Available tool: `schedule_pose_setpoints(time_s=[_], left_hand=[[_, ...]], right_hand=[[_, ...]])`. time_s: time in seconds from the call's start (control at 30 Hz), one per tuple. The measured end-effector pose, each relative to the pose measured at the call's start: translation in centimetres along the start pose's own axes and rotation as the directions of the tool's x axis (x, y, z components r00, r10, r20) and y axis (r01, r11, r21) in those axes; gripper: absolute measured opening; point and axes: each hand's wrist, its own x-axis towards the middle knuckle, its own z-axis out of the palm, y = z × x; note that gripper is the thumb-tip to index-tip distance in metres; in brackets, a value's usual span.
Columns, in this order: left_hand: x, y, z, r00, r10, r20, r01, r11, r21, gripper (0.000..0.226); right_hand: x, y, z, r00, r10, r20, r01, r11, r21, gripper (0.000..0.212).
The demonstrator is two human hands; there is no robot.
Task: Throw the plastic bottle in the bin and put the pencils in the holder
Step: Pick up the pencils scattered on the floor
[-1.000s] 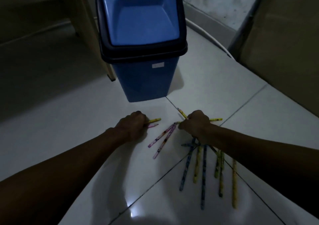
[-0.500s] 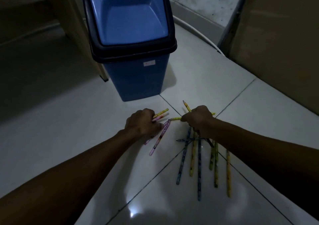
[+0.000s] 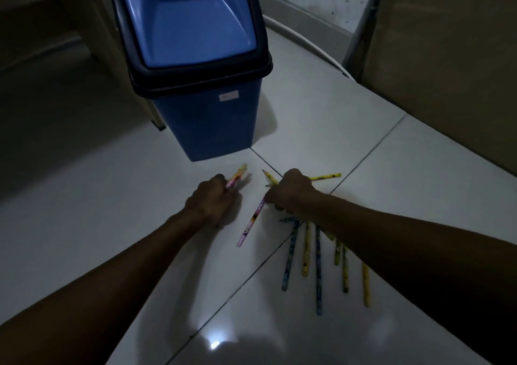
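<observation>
Left forearm: I see it reach in from the lower left corner, stretched nearly straight, wrist low over the tiled floor (image 3: 84, 191)
Left hand (image 3: 211, 199): knuckles up and curled into a fist, resting on or just above the tile; I cannot tell which
Left grip: closed round a small bunch of held pencils (image 3: 237, 175), pink and yellow, whose ends poke out past the fingers and slant up to the right
Bin (image 3: 195, 65): blue with a black collar and a blue swing lid, shut; it stands just beyond the left grip, slightly to its right, its base near the protruding pencil ends
Pink pencil (image 3: 251, 222): lies between the two hands, its upper end at the right grip, its lower end slanting down and left toward me
Right hand (image 3: 291, 192): back of the hand up, fingers folded under, wrist bent slightly down, near the left hand but apart from it
Right grip: pressed together on several pencils; a sharpened yellow tip (image 3: 269, 176) juts out on its left, a yellow pencil (image 3: 326, 177) sticks out flat on its right
Right forearm: comes in from the right edge, crossing above part of the loose pile
Loose pencils (image 3: 317, 264): blue and yellow ones fanned on the floor just behind the right grip, toward me, some tops hidden under the wrist
Plastic bottle and holder: I cannot see either
</observation>
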Motion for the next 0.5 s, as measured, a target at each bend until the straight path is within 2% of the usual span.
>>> schedule_pose_setpoints(time_s=[0.07,0.13,0.23,0.33,0.4,0.5], left_hand=[[-0.4,-0.8,-0.7,0.996,-0.068,-0.051,0.055,0.973,-0.223,0.026],[-0.9,-1.6,-1.2,0.986,-0.158,-0.057,0.120,0.899,-0.421,0.025],[-1.4,-2.7,-2.0,0.971,-0.226,-0.081,0.150,0.836,-0.527,0.030],[-1.7,-3.5,-2.5,0.969,-0.240,-0.054,0.161,0.786,-0.597,0.032],[-1.9,-3.7,-2.6,0.970,-0.241,-0.029,0.166,0.746,-0.644,0.027],[-1.9,-3.3,-2.3,0.973,-0.231,-0.022,0.155,0.717,-0.680,0.023]], right_hand=[[0.3,-0.4,1.0,1.000,-0.010,-0.021,0.008,0.997,-0.073,0.033],[0.3,-0.7,1.9,1.000,-0.024,-0.018,0.022,0.994,-0.110,0.037],[0.4,-1.1,2.8,0.999,-0.034,-0.010,0.032,0.987,-0.158,0.041],[0.5,-1.8,3.1,0.999,0.024,0.027,-0.019,0.985,-0.173,0.030],[0.4,-2.4,3.1,0.994,0.045,0.098,-0.035,0.994,-0.099,0.021],[-0.1,-3.3,1.8,0.987,0.025,0.162,-0.046,0.990,0.133,0.022]])
